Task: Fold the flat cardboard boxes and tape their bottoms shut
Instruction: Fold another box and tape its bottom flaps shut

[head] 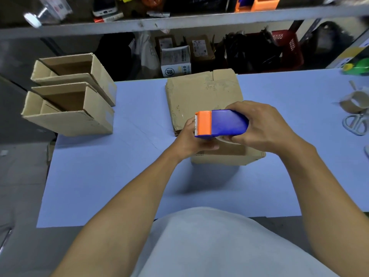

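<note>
Resting in both hands' grip, tape dispenser hovers above box.

Packing station — cluttered shelf, labelled parcels behind.

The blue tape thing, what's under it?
Under the tape dispenser sits a folded cardboard box on the blue table. Both hands hide most of its top, so any tape is unseen.

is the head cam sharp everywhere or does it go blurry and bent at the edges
Head view: sharp in the middle, on the tape dispenser and both hands; the top shelf bows from the wide lens and its clutter smears; scissors at the right edge are soft; a shadow falls below the box.
</note>
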